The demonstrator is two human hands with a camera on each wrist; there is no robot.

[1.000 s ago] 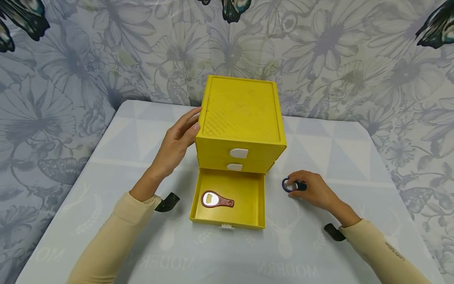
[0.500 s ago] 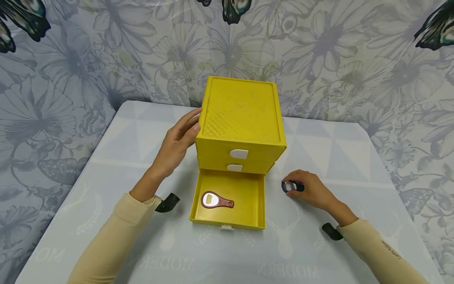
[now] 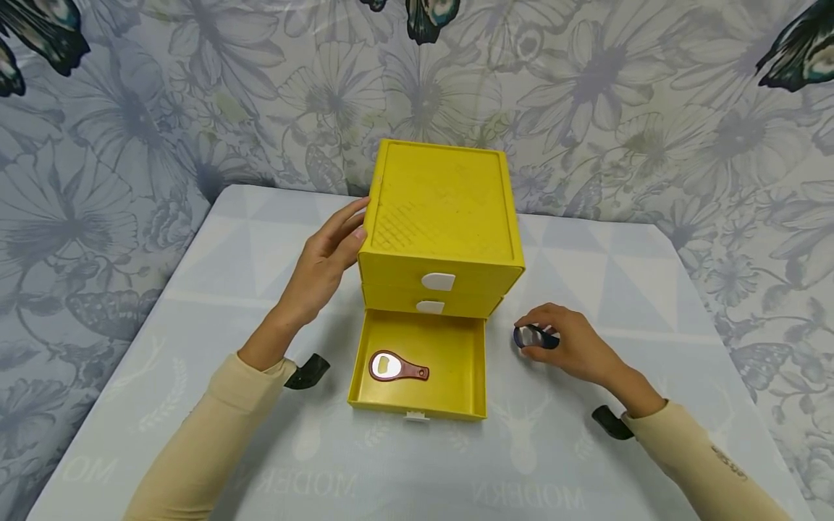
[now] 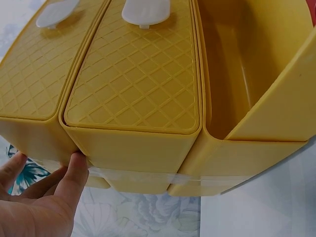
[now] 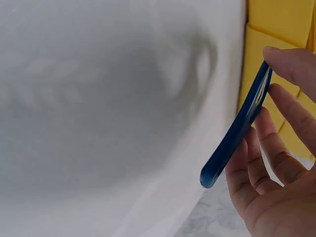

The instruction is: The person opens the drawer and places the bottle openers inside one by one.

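My left hand (image 3: 317, 273) rests with extended fingers against the left side of a yellow three-drawer cabinet (image 3: 446, 202); its fingertips touch the side wall in the left wrist view. Pulled out toward me is the bottom drawer (image 3: 456, 394), where a red-brown bottle opener (image 3: 410, 370) lies flat with its metal head to the left. To the right of that drawer, my right hand (image 3: 573, 346) pinches a blue bottle opener (image 3: 528, 336) between thumb and fingers. The right wrist view shows this blue bottle opener (image 5: 234, 133) edge-on, held above the table.
The upper two drawers, with white handles (image 3: 439, 281), are pushed in. A pale patterned cloth covers the table (image 3: 417, 470), and a floral curtain (image 3: 586, 108) hangs behind it. Black wrist mounts (image 3: 308, 372) stick out from both sleeves.
My right hand has shifted slightly left and away from me, and the blue bottle opener has turned in its fingers so its head looks narrower. The left hand and the drawers stay put.
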